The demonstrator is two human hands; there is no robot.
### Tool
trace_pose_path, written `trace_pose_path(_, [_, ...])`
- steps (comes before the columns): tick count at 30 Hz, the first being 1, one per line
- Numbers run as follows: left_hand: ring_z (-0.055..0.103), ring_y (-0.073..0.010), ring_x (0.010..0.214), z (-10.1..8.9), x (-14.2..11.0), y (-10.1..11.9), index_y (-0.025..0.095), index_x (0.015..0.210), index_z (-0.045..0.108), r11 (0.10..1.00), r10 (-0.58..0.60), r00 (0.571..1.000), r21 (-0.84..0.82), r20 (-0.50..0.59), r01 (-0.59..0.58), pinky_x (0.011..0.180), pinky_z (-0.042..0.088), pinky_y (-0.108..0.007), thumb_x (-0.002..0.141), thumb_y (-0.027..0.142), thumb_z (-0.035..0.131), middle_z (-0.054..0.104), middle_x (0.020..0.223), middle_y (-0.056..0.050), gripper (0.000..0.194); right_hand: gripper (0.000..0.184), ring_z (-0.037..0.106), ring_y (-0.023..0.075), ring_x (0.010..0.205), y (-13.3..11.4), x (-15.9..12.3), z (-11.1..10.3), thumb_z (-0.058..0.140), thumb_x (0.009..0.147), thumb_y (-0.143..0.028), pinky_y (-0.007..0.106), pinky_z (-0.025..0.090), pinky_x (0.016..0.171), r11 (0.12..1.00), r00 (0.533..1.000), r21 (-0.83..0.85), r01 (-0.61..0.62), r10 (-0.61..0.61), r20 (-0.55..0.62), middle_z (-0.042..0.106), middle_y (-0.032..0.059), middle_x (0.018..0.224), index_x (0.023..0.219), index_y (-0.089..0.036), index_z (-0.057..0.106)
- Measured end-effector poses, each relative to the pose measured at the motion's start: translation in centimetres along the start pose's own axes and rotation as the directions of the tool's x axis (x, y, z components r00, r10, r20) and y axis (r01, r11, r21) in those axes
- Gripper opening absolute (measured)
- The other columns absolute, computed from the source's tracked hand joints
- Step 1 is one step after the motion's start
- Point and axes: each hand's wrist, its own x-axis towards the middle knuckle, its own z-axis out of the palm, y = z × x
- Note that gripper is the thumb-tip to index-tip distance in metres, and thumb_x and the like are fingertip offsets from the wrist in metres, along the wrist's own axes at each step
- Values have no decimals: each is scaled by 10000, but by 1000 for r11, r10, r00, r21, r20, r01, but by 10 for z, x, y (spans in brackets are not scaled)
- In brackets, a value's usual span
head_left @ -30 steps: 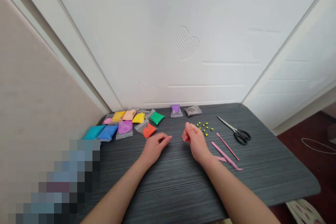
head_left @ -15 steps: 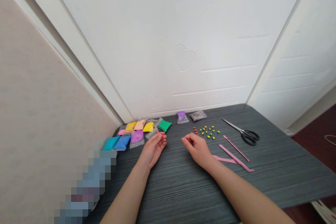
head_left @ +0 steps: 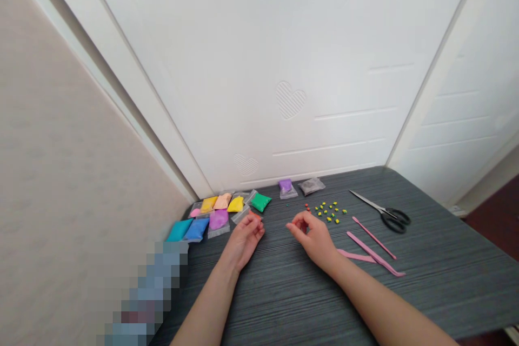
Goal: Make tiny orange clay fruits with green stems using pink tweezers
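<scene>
My left hand [head_left: 244,239] rests on the dark grey table [head_left: 284,297] with its fingers curled on an orange clay bag [head_left: 255,216], of which only a sliver shows at the fingertips. My right hand [head_left: 313,233] is a little to its right, thumb and forefinger pinched together; anything between them is too small to make out. Just beyond the right hand lie several tiny yellow and green clay bits [head_left: 330,211] and a few orange ones [head_left: 307,207].
Clay bags lie at the back left: green [head_left: 260,201], yellow [head_left: 235,204], violet [head_left: 218,219], blue [head_left: 197,228]. A purple bag [head_left: 286,186] and a grey bag [head_left: 311,185] sit by the wall. Black scissors [head_left: 387,214] and pink modelling tools [head_left: 373,246] are to the right.
The left hand has picked up the orange bag that lay on the table beside it. The right hand has lowered and turned, still pinched. A few orange bits now lie by the yellow ones.
</scene>
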Motion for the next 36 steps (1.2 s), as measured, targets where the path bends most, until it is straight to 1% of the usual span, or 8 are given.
trace_pose_path(4, [521, -74, 666, 1, 0, 0, 126, 716, 563, 1000, -17, 1000, -5, -5, 17, 654, 457, -200, 714, 117, 625, 537, 701, -4, 63, 194, 472, 106, 614, 0, 0, 0, 530, 779, -370, 223, 357, 581, 1000, 1000, -10, 0, 0, -13, 524, -23, 654, 719, -189, 500])
trace_pose_path(10, [537, -83, 659, -1, 0, -1, 118, 740, 584, 1000, -20, 999, -23, -44, 19, 652, 466, -214, 747, 208, 606, 549, 672, -14, 93, 330, 413, 91, 542, 0, -2, -2, 366, 865, -378, 225, 310, 539, 999, 999, -29, 32, -31, 20, 433, -39, 559, 604, -188, 435])
trace_pose_path(14, [530, -73, 631, 1, -1, 0, 123, 714, 580, 1000, -16, 999, -19, -40, 16, 644, 462, -204, 739, 205, 614, 536, 631, 3, 92, 351, 383, 86, 519, 0, -3, -2, 397, 848, -391, 227, 290, 520, 998, 999, -45, 39, -38, 30, 392, -47, 528, 563, -188, 398])
trace_pose_path(20, [545, -77, 635, 2, -1, 0, 122, 703, 577, 1000, -18, 999, 16, -29, 19, 649, 468, -204, 699, 159, 649, 553, 634, 2, 81, 317, 418, 90, 540, -2, -2, -3, 446, 823, -402, 221, 314, 531, 998, 999, -46, 42, -41, 24, 440, -42, 553, 590, -188, 429])
trace_pose_path(26, [591, -95, 720, -2, 0, -3, 125, 869, 595, 998, -39, 997, 42, -68, 42, 704, 482, -218, 705, 121, 641, 625, 768, -43, 170, 244, 469, 108, 593, -2, 0, -2, 449, 824, -380, 226, 356, 571, 998, 999, -38, 50, -49, 18, 517, -20, 624, 688, -188, 514])
trace_pose_path(29, [595, -99, 715, -1, 0, -3, 125, 886, 597, 999, -38, 996, 31, -78, 41, 695, 488, -224, 726, 151, 625, 628, 766, -49, 164, 247, 481, 112, 605, -2, 0, -3, 400, 851, -362, 228, 360, 578, 998, 999, -37, 46, -45, 14, 527, -13, 642, 723, -187, 520])
trace_pose_path(33, [554, -69, 607, 2, 0, -1, 134, 904, 594, 1000, -16, 998, 0, -55, 16, 629, 483, -207, 746, 165, 601, 578, 657, -4, 161, 302, 460, 102, 564, -3, 0, -4, 347, 874, -354, 226, 340, 553, 998, 999, -37, 44, -43, 29, 496, -24, 595, 665, -188, 488])
trace_pose_path(36, [531, -52, 577, 2, -1, -1, 143, 931, 591, 1000, 4, 998, -11, -68, -5, 603, 478, -195, 735, 143, 607, 576, 677, 4, 197, 333, 424, 92, 526, -2, 0, -4, 362, 867, -361, 226, 312, 525, 998, 999, -41, 41, -40, 31, 443, -39, 545, 593, -189, 442])
